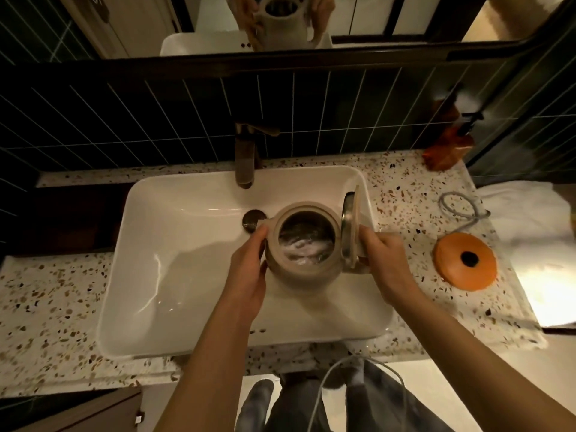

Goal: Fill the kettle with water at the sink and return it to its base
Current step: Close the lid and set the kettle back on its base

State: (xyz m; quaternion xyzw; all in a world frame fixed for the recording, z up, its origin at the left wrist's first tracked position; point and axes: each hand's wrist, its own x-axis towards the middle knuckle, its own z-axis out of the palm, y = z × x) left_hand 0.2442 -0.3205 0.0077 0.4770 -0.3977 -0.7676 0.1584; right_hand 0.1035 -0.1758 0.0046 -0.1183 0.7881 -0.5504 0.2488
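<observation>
A beige kettle hangs over the white sink, its lid flipped up to the right. Water glints inside it. My left hand presses against the kettle's left side. My right hand grips the handle on the right. The bronze tap stands behind the sink, its spout behind and left of the kettle's mouth; I see no stream from it. The round orange kettle base lies on the speckled counter to the right of the sink, with its grey cord coiled behind it.
An orange soap bottle with a black pump stands at the back right corner. White towels lie past the counter's right end. A mirror above the dark tiled wall reflects the kettle. The drain plug shows left of the kettle.
</observation>
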